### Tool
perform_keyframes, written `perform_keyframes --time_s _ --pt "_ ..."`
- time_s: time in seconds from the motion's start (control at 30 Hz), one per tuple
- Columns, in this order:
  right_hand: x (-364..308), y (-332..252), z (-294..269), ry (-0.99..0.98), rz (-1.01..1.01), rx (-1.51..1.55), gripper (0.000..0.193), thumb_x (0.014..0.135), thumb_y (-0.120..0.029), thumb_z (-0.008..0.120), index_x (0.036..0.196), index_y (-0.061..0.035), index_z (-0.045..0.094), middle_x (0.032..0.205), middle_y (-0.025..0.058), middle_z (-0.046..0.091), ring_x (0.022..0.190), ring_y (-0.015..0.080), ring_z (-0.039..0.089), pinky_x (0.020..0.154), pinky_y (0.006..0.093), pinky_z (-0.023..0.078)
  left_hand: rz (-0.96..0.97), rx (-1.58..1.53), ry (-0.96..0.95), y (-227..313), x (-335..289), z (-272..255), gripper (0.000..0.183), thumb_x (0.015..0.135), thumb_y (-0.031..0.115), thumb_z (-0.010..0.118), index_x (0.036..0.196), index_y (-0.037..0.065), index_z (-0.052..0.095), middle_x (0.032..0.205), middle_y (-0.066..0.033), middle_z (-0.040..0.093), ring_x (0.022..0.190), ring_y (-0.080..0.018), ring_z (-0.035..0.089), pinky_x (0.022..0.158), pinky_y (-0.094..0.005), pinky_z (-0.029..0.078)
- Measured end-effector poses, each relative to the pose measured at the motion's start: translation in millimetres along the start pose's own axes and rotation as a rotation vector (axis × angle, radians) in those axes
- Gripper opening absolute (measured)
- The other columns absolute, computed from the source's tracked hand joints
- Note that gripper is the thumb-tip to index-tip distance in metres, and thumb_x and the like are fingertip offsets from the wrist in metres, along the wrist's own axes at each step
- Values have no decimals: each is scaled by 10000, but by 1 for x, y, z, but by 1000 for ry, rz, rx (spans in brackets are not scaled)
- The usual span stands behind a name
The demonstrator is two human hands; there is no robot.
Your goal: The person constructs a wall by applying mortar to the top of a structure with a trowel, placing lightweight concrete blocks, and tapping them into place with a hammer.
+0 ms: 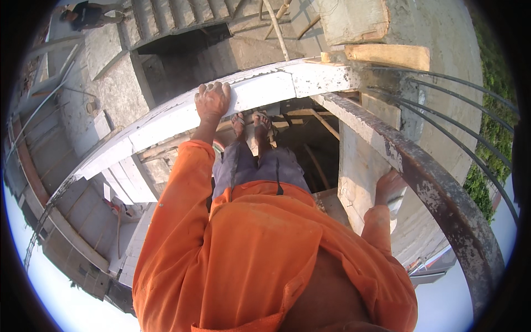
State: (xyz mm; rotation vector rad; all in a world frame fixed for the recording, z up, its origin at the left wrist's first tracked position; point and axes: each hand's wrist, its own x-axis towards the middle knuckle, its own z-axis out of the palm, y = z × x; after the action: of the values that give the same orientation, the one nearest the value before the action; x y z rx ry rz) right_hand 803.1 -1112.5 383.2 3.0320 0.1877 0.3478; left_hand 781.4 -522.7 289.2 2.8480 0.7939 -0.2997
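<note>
Open-air building site: raw concrete steps [164, 14], protruding steel rods [470, 86], timber block [388, 56].

loose orange shirt [257, 238], creased, long sleeves [176, 202] with faint pale dusting. purple-grey trousers [235, 166], thin dark cord [278, 176] down the front. open strappy sandals [261, 116], too small for more detail.

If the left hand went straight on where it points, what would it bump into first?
Past the white beam it touches, the left hand would probably meet the brownish concrete beyond; depth is unclear.
</note>
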Motion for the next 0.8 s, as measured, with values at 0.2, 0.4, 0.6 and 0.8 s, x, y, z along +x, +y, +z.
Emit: perform_keyframes --time_s 0.2,0.4,0.6,0.8 --pt "-11 46 19 -7 73 141 308 934 -164 447 1154 25 549 1196 278 524 1147 462 436 962 544 313 52 -12 25 12 7 8 365 910 375 463 870 89 685 920 -89 689 985 -284 573 819 -446 470" --pt "50 -45 -38 -330 184 -314 385 958 -245 361 1173 6 559 1148 220 563 1044 399 472 891 490 361 -31 -88 -7 -7 -9 -2 382 906 390 464 883 88 697 939 -92 696 997 -263 562 813 -445 463" --pt "25 -13 -22 -196 31 -458 377 971 -245 335 1188 -4 528 1325 122 512 966 329 490 842 450 390 -15 -126 -47 1 2 -8 439 917 430 433 983 77 684 990 -93 684 1077 -239 517 902 -409 417" --pt "39 -39 -37 -265 163 -403 385 993 -266 317 1246 -63 524 1365 25 494 989 334 499 847 474 390 -6 -305 105 -12 -19 -1 438 903 450 460 1006 85 677 1065 -120 652 1100 -251 501 925 -436 393"
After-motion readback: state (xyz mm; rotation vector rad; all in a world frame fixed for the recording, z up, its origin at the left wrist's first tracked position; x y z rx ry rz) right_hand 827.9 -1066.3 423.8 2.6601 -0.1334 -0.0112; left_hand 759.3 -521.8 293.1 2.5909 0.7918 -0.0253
